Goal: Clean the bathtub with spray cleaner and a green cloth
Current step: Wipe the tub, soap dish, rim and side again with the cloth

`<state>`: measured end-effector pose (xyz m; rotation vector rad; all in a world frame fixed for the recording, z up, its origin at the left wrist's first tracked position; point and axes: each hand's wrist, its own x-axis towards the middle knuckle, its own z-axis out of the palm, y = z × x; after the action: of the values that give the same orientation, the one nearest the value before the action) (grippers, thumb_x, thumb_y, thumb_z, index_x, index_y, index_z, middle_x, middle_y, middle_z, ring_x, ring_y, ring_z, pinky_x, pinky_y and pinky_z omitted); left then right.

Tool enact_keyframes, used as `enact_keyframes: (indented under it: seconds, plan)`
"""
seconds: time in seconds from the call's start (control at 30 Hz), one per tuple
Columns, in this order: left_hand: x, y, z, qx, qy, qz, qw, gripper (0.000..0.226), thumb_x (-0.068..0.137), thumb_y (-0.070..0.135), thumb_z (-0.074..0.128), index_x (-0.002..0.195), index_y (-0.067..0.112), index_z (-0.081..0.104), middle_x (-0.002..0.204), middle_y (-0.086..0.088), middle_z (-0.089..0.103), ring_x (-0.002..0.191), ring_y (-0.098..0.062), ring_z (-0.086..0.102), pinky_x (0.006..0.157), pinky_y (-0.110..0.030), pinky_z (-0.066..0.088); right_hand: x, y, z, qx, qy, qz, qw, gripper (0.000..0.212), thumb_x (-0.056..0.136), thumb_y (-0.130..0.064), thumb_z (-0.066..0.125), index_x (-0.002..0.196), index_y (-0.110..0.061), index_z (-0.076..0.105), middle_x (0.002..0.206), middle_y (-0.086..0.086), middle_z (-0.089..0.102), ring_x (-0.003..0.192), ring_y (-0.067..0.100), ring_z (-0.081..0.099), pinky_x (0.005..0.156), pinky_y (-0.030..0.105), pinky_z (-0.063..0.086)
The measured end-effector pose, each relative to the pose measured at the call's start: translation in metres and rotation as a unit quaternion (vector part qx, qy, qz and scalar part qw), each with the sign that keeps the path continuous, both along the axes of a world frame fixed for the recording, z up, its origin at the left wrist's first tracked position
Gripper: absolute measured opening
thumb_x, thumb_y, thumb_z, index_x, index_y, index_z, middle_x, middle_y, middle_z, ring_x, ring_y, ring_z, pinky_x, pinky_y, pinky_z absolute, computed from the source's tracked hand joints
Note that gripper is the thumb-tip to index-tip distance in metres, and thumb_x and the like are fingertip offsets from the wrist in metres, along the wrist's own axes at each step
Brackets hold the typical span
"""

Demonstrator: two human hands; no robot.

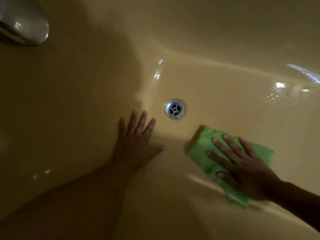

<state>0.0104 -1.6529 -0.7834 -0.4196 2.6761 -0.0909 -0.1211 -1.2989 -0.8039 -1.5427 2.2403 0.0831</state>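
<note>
– progress on the tub, how far do you reckon?
– about midway, i'd say. the right hand (242, 168) lies flat on the green cloth (199, 153), fingers straight and spread, pressing it to the floor of the bathtub (225, 49) at the lower right of the frame, just below and right of the drain (174, 108). that reads as the wiping stage, so the spraying is probably done for this patch.
– and the other hand?
– the left hand (135, 143) is spread flat on the bare tub at lower centre, just left of the drain, holding nothing. it looks like a prop for leaning in.
– what's left?
– hard to call. glints at the right edge and above the drain suggest a wet film, but i can't tell which parts are already wiped. the walls likely need doing, then a rinse.
– anything you can't see?
– the spray bottle isn't in view at all. the metal spout (24, 23) at upper left is cut off by the frame edge. the left half sits in deep shadow, so dirt or streaks there can't be judged. part of the cloth hides under the palm, and its lower edge is blurred. only 1 end of the tub shows.
</note>
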Motion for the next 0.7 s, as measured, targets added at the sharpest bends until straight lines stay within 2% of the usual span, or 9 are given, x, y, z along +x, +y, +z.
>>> enact_keyframes:
  seconds: [0.13, 0.27, 0.37, 0.5, 0.6, 0.7]
  plan:
    - [-0.002, 0.006, -0.005, -0.034, -0.002, -0.001, 0.999, 0.110, 0.077, 0.099, 0.009, 0.164, 0.033, 0.000, 0.171, -0.006, -0.018, 0.154, -0.035, -0.025, 0.119, -0.067, -0.014, -0.040, 0.048, 0.002, 0.045, 0.018, -0.062, 0.997, 0.068, 0.101, -0.062, 0.023, 0.163, -0.034, 0.016, 0.171, 0.007, 0.008, 0.157, 0.036, 0.006, 0.120, 0.064, 0.015]
    - [-0.004, 0.009, -0.009, -0.042, 0.009, -0.003, 0.999, 0.112, 0.077, 0.100, 0.007, 0.165, 0.030, 0.006, 0.172, -0.011, -0.011, 0.155, -0.040, -0.019, 0.118, -0.071, -0.010, -0.072, 0.041, 0.001, 0.033, 0.019, -0.170, 0.985, 0.070, 0.100, -0.064, 0.019, 0.163, -0.034, 0.016, 0.172, 0.003, 0.000, 0.158, 0.032, -0.002, 0.121, 0.063, 0.008]
    - [-0.008, 0.013, -0.011, -0.043, 0.010, 0.006, 0.999, 0.110, 0.077, 0.099, 0.003, 0.164, 0.032, 0.000, 0.171, -0.011, -0.014, 0.154, -0.042, -0.023, 0.116, -0.073, -0.011, -0.086, 0.014, -0.003, 0.013, 0.031, -0.281, 0.959, 0.069, 0.100, -0.065, 0.019, 0.162, -0.039, 0.007, 0.171, -0.001, -0.011, 0.157, 0.029, -0.013, 0.122, 0.062, 0.000]
    - [-0.017, 0.022, -0.014, -0.040, 0.020, 0.026, 0.999, 0.103, 0.080, 0.096, 0.001, 0.163, 0.035, -0.005, 0.171, -0.011, -0.017, 0.153, -0.044, -0.025, 0.113, -0.077, -0.013, -0.092, -0.027, -0.011, 0.008, 0.046, -0.386, 0.921, 0.070, 0.099, -0.071, 0.008, 0.160, -0.042, -0.009, 0.168, 0.000, -0.025, 0.154, 0.030, -0.024, 0.122, 0.062, -0.008]
    - [-0.022, 0.027, -0.016, -0.041, 0.023, 0.032, 0.998, 0.099, 0.083, 0.092, -0.002, 0.163, 0.036, -0.005, 0.171, -0.012, -0.015, 0.153, -0.047, -0.022, 0.111, -0.079, -0.010, -0.083, -0.054, -0.012, 0.015, 0.044, -0.410, 0.911, 0.071, 0.098, -0.071, 0.005, 0.159, -0.040, -0.015, 0.167, 0.003, -0.028, 0.152, 0.034, -0.025, 0.121, 0.065, -0.007]
    - [-0.022, 0.028, -0.017, -0.042, 0.017, 0.034, 0.998, 0.097, 0.084, 0.091, -0.002, 0.164, 0.035, -0.003, 0.171, -0.012, -0.015, 0.153, -0.048, -0.020, 0.112, -0.079, -0.008, -0.057, -0.069, -0.012, 0.014, 0.038, -0.338, 0.940, 0.068, 0.100, -0.068, 0.006, 0.160, -0.040, -0.013, 0.167, 0.003, -0.026, 0.153, 0.034, -0.024, 0.121, 0.065, -0.006]
